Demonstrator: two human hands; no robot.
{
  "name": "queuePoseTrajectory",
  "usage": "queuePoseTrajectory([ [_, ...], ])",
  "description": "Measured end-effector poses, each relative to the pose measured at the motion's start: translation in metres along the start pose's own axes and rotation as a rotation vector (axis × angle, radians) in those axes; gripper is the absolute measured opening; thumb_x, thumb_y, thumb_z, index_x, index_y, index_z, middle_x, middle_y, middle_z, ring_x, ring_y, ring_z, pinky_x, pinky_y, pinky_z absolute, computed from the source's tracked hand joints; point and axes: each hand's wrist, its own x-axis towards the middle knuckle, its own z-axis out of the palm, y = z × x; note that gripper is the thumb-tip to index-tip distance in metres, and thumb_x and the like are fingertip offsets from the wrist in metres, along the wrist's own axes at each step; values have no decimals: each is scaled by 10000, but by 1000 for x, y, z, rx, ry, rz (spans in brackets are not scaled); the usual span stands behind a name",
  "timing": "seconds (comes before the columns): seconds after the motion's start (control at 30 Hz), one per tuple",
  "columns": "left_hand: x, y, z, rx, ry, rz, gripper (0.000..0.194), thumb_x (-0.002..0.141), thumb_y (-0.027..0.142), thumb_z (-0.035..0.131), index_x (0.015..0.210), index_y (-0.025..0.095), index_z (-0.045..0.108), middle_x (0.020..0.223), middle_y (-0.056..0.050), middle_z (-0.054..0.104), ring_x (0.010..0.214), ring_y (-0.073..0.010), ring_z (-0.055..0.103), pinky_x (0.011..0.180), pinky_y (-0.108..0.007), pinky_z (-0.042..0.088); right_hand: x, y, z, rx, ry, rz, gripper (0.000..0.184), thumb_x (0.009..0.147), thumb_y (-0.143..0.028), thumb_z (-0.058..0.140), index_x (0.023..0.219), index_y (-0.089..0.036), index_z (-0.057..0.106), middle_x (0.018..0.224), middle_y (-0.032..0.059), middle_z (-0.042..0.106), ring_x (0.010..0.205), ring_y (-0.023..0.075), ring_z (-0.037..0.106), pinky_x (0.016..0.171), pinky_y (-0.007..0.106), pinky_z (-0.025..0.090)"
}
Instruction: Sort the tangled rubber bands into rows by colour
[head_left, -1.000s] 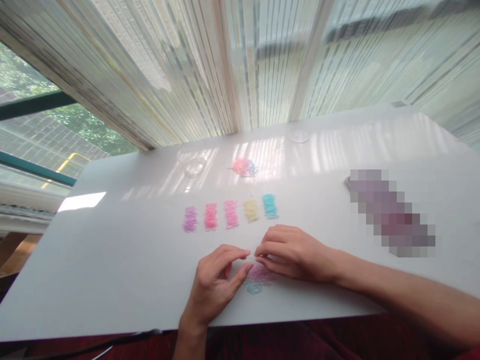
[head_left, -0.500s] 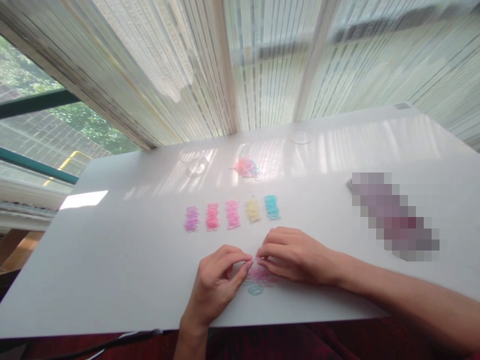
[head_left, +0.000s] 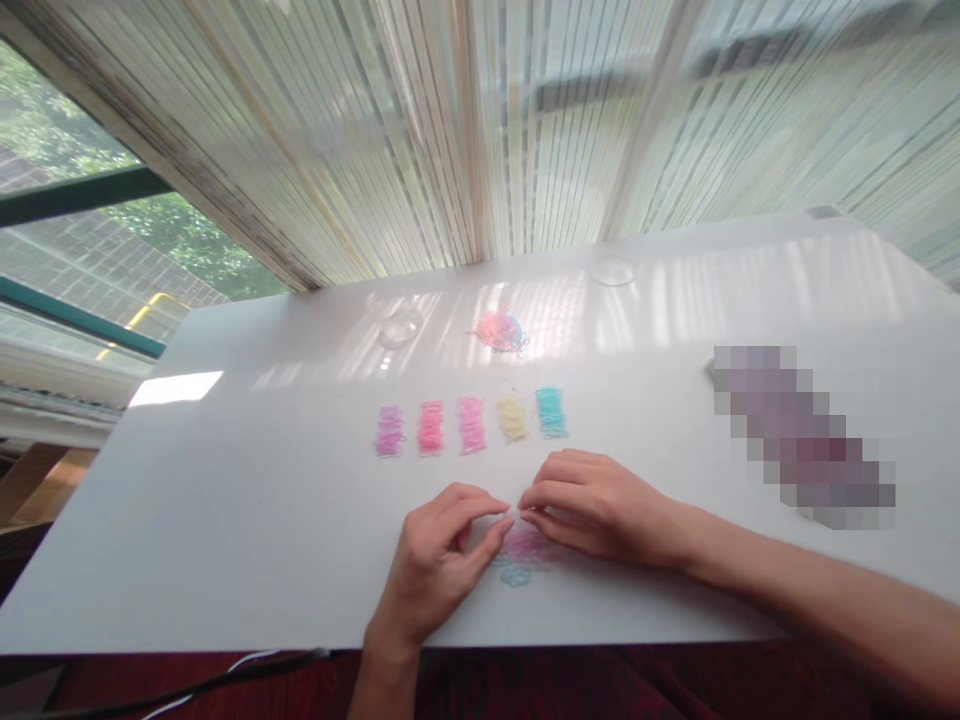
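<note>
My left hand is curled, its thumb and forefinger bent toward each other at a pale rubber band. From the other side my right hand pinches at the same band, with its fingertips close to those of the left. The band is tiny and partly hidden by the fingers. Under the fingertips lies a loose heap of pink and purple rubber bands, with pale blue bands at its near side. My right hand covers part of this heap.
Beyond my hands is a row of rubber band bundles: purple, coral pink, pink, yellow and turquoise. Farther back are a mixed heap and clear round dishes. A blurred-out object lies right.
My left thumb and forefinger have parted slightly at the tips. Both hands remain over the heap. The whole view has shifted a little.
</note>
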Motion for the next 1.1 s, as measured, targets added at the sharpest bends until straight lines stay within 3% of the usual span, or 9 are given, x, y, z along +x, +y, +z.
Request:
queuePoseTrajectory([
  [0.43,0,0,2,-4,-7,-19,77,963,166,678,994,187,745,858,-42,723,573,-103,539,527,-220,472,0,-1,-2,37,-45,28,246,1072,-304,509,1021,-176,713,827,54,695,735,162,618,688,278,481],
  [0.73,0,0,1,3,-7,-2,112,955,167,694,1053,190,745,877,-45,722,564,-96,518,513,-218,469,1,-1,0,-2,14,-3,270,1072,-248,488,932,-168,704,778,44,682,685,155,594,656,270,463],
  [0.97,0,0,2,9,3,-10,83,967,176,672,1002,186,747,864,-48,720,576,-105,548,513,-219,467,0,-1,1,6,-23,5,254,1068,-252,504,928,-175,703,776,41,672,688,157,593,663,276,466],
  [1.1,0,0,1,26,5,2,154,951,161,689,1092,200,736,922,-43,721,560,-95,527,519,-219,482,0,-1,0,-4,-36,9,284,1077,-258,483,927,-172,708,778,43,671,690,153,594,669,272,466],
])
